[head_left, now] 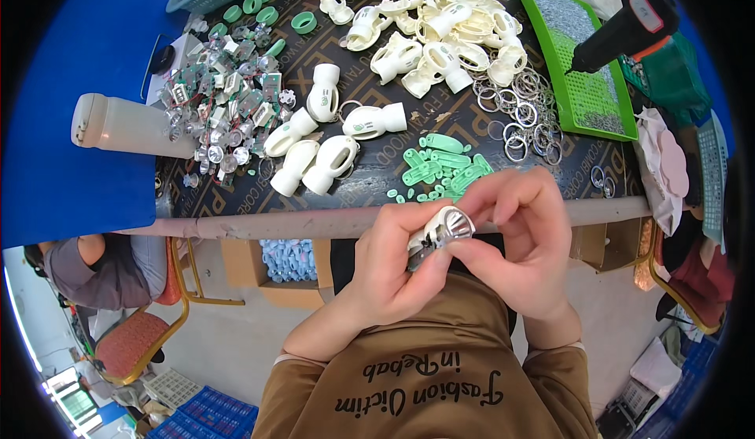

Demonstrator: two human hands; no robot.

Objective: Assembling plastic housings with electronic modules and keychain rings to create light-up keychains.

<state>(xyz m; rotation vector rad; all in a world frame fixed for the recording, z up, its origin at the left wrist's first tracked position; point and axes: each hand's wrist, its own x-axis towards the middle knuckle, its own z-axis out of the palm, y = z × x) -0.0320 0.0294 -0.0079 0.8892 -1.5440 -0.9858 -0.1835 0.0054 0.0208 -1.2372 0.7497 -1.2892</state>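
Close to my body, in front of the table edge, my left hand [385, 262] is closed around a small off-white flashlight housing half. A shiny clear reflector cup [456, 223] sits at its end, facing right. My right hand [523, 246] has its thumb against the reflector's lower rim, with its curled fingers close above; the exact finger contact is partly hidden. Just beyond my hands lies a pile of small green plastic pieces [447, 162]. Several assembled white flashlights [326, 164], some with key rings, lie to the left of it.
Clear reflectors with circuit boards [228, 109] are heaped at left beside a translucent bottle [130, 124]. Cream housing parts [448, 34] pile up at the back. Metal rings [521, 117] lie near a green tray [586, 93], over which a black power screwdriver [629, 26] points down. Seated people flank the table.
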